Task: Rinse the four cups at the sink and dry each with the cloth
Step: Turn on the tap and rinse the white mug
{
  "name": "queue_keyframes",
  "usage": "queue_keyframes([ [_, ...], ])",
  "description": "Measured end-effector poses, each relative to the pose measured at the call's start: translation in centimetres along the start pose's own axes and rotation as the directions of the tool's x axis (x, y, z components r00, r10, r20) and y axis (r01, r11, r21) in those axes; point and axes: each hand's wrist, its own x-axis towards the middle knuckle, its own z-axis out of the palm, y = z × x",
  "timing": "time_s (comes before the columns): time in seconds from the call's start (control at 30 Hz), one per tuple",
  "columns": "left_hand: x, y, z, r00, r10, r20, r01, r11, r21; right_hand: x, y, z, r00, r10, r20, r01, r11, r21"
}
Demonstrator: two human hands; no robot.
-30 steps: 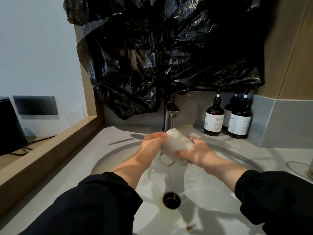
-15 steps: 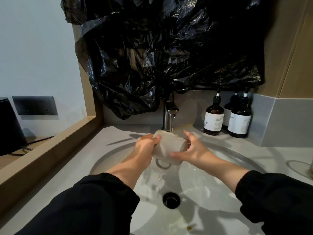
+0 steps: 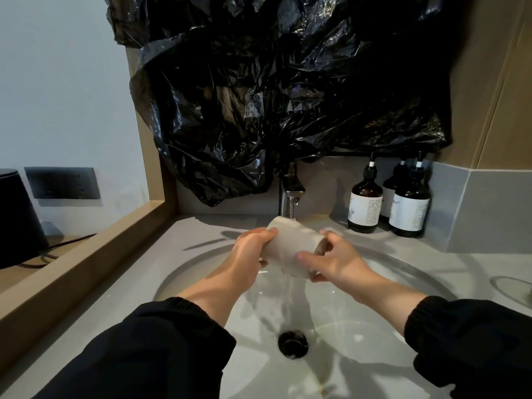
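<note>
Holding a pale cup [image 3: 290, 246] on its side directly under the running tap [image 3: 290, 194], the left hand [image 3: 250, 254] grips its base and the right hand [image 3: 335, 262] its rim, fingers curled around it, probably so water sheets over the outside into the sink [image 3: 403, 283] beneath.

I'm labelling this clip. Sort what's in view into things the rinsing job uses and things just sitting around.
In use: cup, tap, sink, left hand, right hand.

Sitting around: brown bottles, black plastic bag, wall socket, black object at the left edge.
</note>
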Motion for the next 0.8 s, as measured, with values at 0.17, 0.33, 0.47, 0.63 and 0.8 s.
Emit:
queue_keyframes([
  [0.17,-0.2,-0.3,-0.1,0.999,-0.038,0.039,0.036,0.997,0.066,-0.2,0.5,-0.1,0.971,-0.226,0.076,0.237,0.886,-0.398],
  [0.33,-0.2,-0.3,-0.2,0.998,-0.004,0.056,0.004,1.000,0.001,-0.2,0.1,-0.1,0.971,-0.214,0.108,0.240,0.878,-0.413],
  [0.47,-0.6,-0.4,0.1,0.995,0.050,0.091,-0.052,0.998,0.023,-0.1,-0.4,-0.6,0.986,0.150,0.076,-0.149,0.989,-0.017],
  [0.63,-0.8,-0.3,-0.2,0.982,0.061,0.177,-0.083,0.990,0.118,-0.9,-0.3,-1.1,0.893,0.316,0.321,-0.430,0.810,0.399],
  [0.8,-0.4,-0.1,-1.1,0.987,-0.048,0.151,0.016,0.978,0.207,0.4,-0.2,-0.3,0.969,0.239,0.068,-0.248,0.931,0.268],
])
